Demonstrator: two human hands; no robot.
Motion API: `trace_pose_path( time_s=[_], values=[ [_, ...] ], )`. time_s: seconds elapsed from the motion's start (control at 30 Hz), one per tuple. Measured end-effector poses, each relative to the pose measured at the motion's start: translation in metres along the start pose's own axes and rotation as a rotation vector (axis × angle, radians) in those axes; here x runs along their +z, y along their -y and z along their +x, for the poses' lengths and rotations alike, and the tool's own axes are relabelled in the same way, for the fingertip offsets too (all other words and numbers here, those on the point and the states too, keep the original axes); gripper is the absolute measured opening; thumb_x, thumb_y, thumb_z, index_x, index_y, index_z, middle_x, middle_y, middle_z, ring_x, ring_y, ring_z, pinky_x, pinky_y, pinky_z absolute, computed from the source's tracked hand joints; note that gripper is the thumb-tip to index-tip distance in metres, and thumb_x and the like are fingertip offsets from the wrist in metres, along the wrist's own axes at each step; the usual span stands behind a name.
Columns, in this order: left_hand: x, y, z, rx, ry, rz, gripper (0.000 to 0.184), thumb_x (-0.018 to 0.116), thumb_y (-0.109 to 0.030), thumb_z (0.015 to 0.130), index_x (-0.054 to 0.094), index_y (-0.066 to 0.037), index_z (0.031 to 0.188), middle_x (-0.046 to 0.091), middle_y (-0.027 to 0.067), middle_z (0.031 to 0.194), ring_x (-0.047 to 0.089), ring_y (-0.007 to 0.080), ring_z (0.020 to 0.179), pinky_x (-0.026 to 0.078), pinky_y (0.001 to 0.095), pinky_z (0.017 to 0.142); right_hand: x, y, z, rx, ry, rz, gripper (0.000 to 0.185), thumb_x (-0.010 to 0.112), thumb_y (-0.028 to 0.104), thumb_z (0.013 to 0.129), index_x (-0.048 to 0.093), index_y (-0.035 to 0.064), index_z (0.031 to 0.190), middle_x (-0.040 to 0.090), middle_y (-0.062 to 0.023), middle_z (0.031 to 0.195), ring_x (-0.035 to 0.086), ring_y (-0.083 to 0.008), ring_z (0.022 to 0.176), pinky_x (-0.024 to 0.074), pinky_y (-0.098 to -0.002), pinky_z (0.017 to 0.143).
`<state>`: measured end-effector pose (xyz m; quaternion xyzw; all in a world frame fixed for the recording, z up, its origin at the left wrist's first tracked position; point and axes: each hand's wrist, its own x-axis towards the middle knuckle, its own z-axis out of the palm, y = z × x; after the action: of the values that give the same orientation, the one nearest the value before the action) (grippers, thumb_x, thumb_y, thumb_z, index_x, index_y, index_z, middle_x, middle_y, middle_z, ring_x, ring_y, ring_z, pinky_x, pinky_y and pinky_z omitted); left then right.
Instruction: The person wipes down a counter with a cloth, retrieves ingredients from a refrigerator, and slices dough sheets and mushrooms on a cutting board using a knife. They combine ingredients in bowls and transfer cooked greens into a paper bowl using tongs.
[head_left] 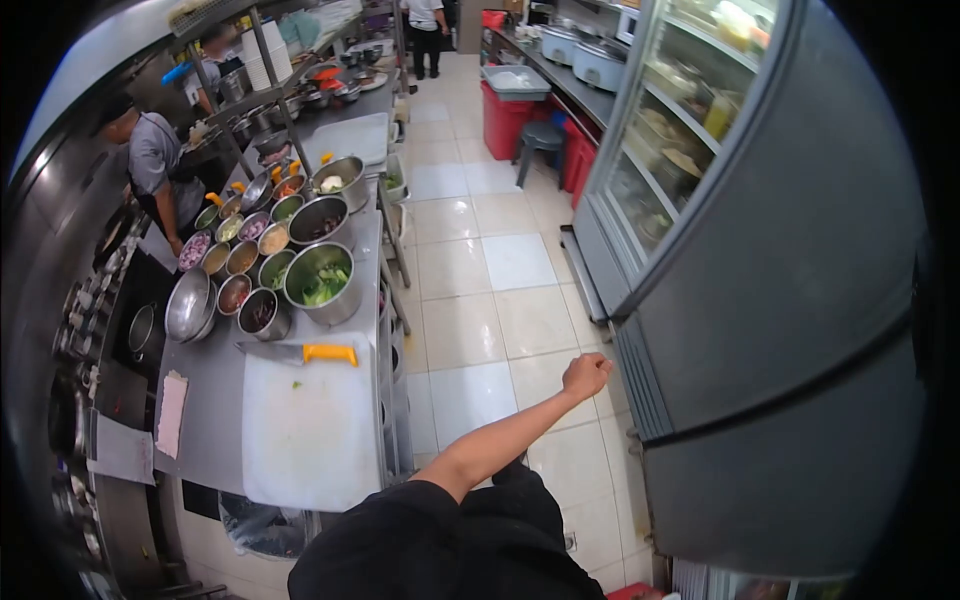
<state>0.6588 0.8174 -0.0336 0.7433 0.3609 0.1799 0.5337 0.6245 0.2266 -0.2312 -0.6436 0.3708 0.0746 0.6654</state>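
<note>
My left hand is held out over the tiled floor, its fingers curled closed with nothing visible in them. It is to the right of the worktable and near the grey fridge, touching neither. My right hand is not in view. On the worktable, a knife with a yellow handle lies across the top of a white cutting board. Behind the board stand a steel pot of green vegetables, a pot of dark food and several small containers of chopped food.
A person in grey stands left of the worktable by the stove. Another person is at the aisle's far end. A dark stool and red bins line the right side. A pink cloth lies left of the board.
</note>
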Motion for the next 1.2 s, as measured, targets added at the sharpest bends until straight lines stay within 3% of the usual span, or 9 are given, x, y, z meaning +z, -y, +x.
trace_pose_path(
  time_s=[0.33, 0.4, 0.47, 0.63, 0.73, 0.8, 0.87, 0.97, 1.2],
  values=[
    [-0.183, 0.127, 0.209, -0.120, -0.449, 0.093, 0.021, 0.063, -0.023, 0.079, 0.072, -0.006, 0.087, 0.071, 0.0146, 0.089, 0.068, 0.0313, 0.089, 0.053, 0.0384, 0.080, 0.380, -0.048, 0.166, 0.050, -0.136, -0.327, 0.018, 0.052, 0.006, 0.083, 0.063, -0.0008, 0.096, 0.064, -0.0137, 0.099, 0.062, -0.0227, 0.088, 0.0516, -0.0413, 0.063],
    [-0.224, 0.149, 0.205, -0.223, -0.584, 0.106, 0.020, 0.063, -0.022, 0.079, 0.072, -0.006, 0.087, 0.071, 0.0147, 0.087, 0.068, 0.0299, 0.085, 0.052, 0.0368, 0.077, 0.544, 0.047, 0.066, -0.088, 0.335, -0.503, 0.009, 0.057, 0.010, 0.083, 0.055, 0.0070, 0.075, 0.056, -0.0085, 0.071, 0.053, -0.0186, 0.056, 0.0458, -0.0329, 0.046],
    [-0.267, 0.165, 0.205, -0.312, -0.673, 0.049, 0.016, 0.067, -0.020, 0.079, 0.070, -0.004, 0.079, 0.068, 0.0086, 0.073, 0.064, 0.0178, 0.068, 0.052, 0.0316, 0.067, 0.712, 0.089, 0.009, -0.137, 0.503, -0.491, 0.013, 0.056, 0.011, 0.084, 0.055, 0.0054, 0.072, 0.055, -0.0093, 0.066, 0.054, -0.0185, 0.053, 0.0452, -0.0334, 0.043],
    [-0.334, 0.236, 0.246, -0.444, -0.929, -0.210, 0.016, 0.069, -0.017, 0.082, 0.062, -0.003, 0.083, 0.061, 0.0021, 0.072, 0.059, 0.0109, 0.063, 0.045, 0.0230, 0.051, 0.987, 0.125, -0.064, -0.401, 0.847, -0.609, 0.014, 0.064, 0.016, 0.085, 0.063, 0.0039, 0.078, 0.058, -0.0049, 0.063, 0.056, -0.0160, 0.052, 0.0447, -0.0304, 0.044],
    [-0.352, 0.271, 0.300, -0.588, -0.912, -0.366, 0.020, 0.069, -0.020, 0.080, 0.065, -0.001, 0.082, 0.066, 0.0053, 0.074, 0.060, 0.0114, 0.069, 0.049, 0.0285, 0.068, 1.047, 0.131, -0.062, -0.538, 0.703, -0.808, 0.019, 0.063, 0.021, 0.085, 0.068, 0.0026, 0.086, 0.064, -0.0083, 0.069, 0.061, -0.0174, 0.056, 0.0474, -0.0318, 0.049],
    [-0.371, 0.261, 0.350, -0.575, -0.832, -0.368, 0.022, 0.070, -0.021, 0.079, 0.067, -0.001, 0.087, 0.068, 0.0094, 0.081, 0.064, 0.0164, 0.074, 0.051, 0.0306, 0.071, 1.041, 0.077, 0.059, -0.695, 0.598, -1.111, 0.032, 0.058, 0.031, 0.086, 0.068, 0.0011, 0.080, 0.064, -0.0130, 0.066, 0.060, -0.0237, 0.051, 0.0477, -0.0385, 0.049],
    [-0.385, 0.268, 0.415, -0.510, -0.765, -0.323, 0.023, 0.069, -0.021, 0.078, 0.068, -0.001, 0.089, 0.070, 0.0110, 0.084, 0.066, 0.0191, 0.079, 0.051, 0.0316, 0.074, 0.995, 0.099, 0.021, -0.428, 0.752, -1.179, 0.041, 0.048, 0.033, 0.089, 0.062, 0.0000, 0.068, 0.058, -0.0138, 0.055, 0.058, -0.0265, 0.049, 0.0471, -0.0425, 0.049],
    [-0.425, 0.222, 0.510, -0.470, -0.668, -0.267, 0.024, 0.068, -0.023, 0.079, 0.069, -0.002, 0.091, 0.071, 0.0136, 0.089, 0.067, 0.0240, 0.087, 0.051, 0.0337, 0.079, 0.942, 0.066, -0.001, -0.020, 0.252, -0.855, 0.037, 0.053, 0.035, 0.090, 0.065, 0.0022, 0.078, 0.062, -0.0170, 0.074, 0.061, -0.0291, 0.061, 0.0507, -0.0429, 0.057],
    [-0.519, 0.168, 0.707, -0.307, -0.634, -0.185, 0.024, 0.066, -0.025, 0.081, 0.069, -0.003, 0.090, 0.070, 0.0147, 0.090, 0.067, 0.0262, 0.088, 0.050, 0.0348, 0.080, 1.118, 0.036, -0.040, 0.192, 0.372, -1.035, 0.034, 0.053, 0.032, 0.089, 0.064, 0.0024, 0.076, 0.060, -0.0147, 0.070, 0.059, -0.0269, 0.058, 0.0490, -0.0415, 0.053]
  ],
)
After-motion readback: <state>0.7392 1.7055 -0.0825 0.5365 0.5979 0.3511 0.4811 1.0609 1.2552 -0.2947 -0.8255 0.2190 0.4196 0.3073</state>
